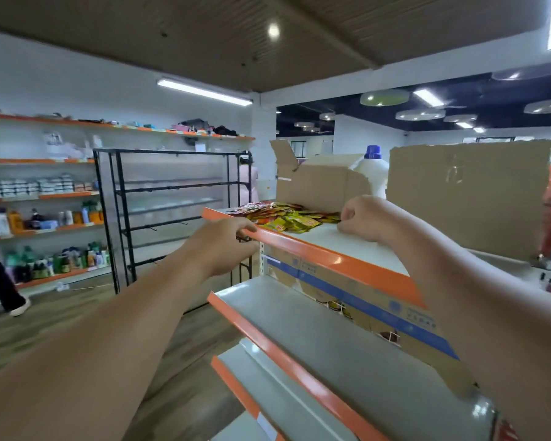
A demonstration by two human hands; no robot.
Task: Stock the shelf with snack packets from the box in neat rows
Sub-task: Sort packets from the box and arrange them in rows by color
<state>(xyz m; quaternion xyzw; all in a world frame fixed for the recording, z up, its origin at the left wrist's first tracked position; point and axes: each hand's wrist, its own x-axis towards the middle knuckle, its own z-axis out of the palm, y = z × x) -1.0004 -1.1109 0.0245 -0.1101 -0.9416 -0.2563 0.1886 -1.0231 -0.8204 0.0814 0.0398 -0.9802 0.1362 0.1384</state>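
Note:
A pile of yellow and red snack packets (283,216) lies on the white top shelf (347,246) with its orange front edge. My left hand (220,243) grips that orange edge just left of the pile, fingers curled over the lip. My right hand (363,219) rests on the shelf at the pile's right end, fingers curled; whether it pinches a packet is hidden. An open cardboard box (315,183) stands behind the packets.
A large cardboard flap (468,192) rises at the right, with a white bottle with a blue cap (371,163) behind the box. Lower shelves (315,329) hold a blue-striped carton (363,300). A black rack (172,211) and stocked wall shelves (39,198) stand left; a person's leg (0,281) shows at far left.

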